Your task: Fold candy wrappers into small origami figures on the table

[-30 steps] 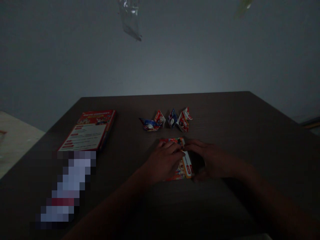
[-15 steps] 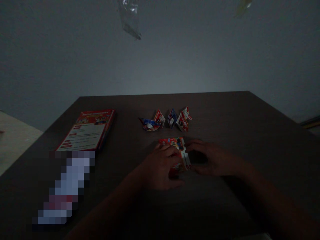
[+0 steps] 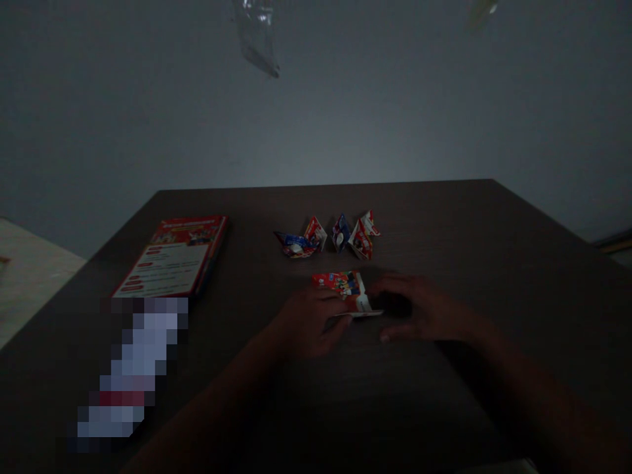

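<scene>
A red printed paper (image 3: pixel 353 289) lies on the dark table in front of me, its near edge raised in a fold. My left hand (image 3: pixel 316 322) is on the paper's left part, with the thumb at the raised near edge and the fingers on top. To the right of the paper is my right hand (image 3: pixel 419 309), its fingers and thumb spread apart with nothing visible between them. Beyond the paper stand folded paper pieces in red and blue: one at left (image 3: pixel 301 241), another at right (image 3: pixel 359 237).
At the left of the dark table (image 3: pixel 424 230) is a stack of red and white printed sheets (image 3: pixel 170 260). Nearer to me is a pixelated pale object (image 3: pixel 138 368). A grey wall (image 3: pixel 345 99) rises behind, with a clear plastic bag (image 3: pixel 258 39) at the top.
The paper's near part has been lifted and folded back, with my left hand moving slightly away from me. My right hand has come off the paper's right edge, its thumb lower and apart.
</scene>
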{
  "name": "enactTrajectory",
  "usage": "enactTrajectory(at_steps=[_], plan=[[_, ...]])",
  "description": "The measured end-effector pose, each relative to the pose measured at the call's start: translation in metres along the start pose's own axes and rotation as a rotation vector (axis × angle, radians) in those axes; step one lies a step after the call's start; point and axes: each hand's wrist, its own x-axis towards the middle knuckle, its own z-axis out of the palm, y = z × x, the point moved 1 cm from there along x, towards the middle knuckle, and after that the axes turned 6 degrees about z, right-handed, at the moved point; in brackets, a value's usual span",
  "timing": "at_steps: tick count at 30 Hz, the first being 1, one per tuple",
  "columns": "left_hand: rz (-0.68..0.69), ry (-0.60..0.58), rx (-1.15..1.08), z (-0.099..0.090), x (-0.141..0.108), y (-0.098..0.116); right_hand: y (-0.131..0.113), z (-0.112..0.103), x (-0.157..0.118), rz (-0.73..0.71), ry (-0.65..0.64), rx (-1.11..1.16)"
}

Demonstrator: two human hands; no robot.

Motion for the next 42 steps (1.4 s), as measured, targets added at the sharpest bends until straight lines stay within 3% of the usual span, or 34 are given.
enactTrajectory(at_steps=[4, 9, 12, 15, 23, 28, 37, 39, 42], plan=[[-0.053, 0.138, -0.134, -0.002, -0.002, -0.002, 0.005, 0.005, 0.002, -0.036, 0.084, 0.028], [-0.384, 0.374, -0.466, -0.012, -0.003, -0.003, 0.0, 0.006, 0.003, -0.105, 0.196, 0.179], [-0.484, 0.479, -0.729, -0.012, -0.004, -0.006, -0.005, 0.005, 0.002, -0.072, 0.208, 0.336], [-0.488, 0.433, -0.876, -0.007, -0.003, -0.008, -0.006, 0.007, 0.001, 0.048, 0.223, 0.438], [-0.583, 0.349, -0.917, 0.007, 0.0, -0.001, -0.007, 0.019, 0.004, 0.251, 0.186, 0.791], [-0.584, 0.326, -1.017, 0.011, 0.002, -0.002, -0.007, 0.023, 0.007, 0.311, 0.114, 0.961], [-0.648, 0.331, -1.14, 0.013, 0.004, -0.005, -0.002, 0.025, 0.007, 0.342, 0.045, 1.003], [-0.646, 0.35, -1.161, 0.014, 0.003, -0.006, -0.001, 0.025, 0.008, 0.324, 0.071, 1.015], [-0.645, 0.415, -1.2, 0.017, 0.003, -0.01, 0.003, 0.022, 0.006, 0.275, 0.256, 0.964]])
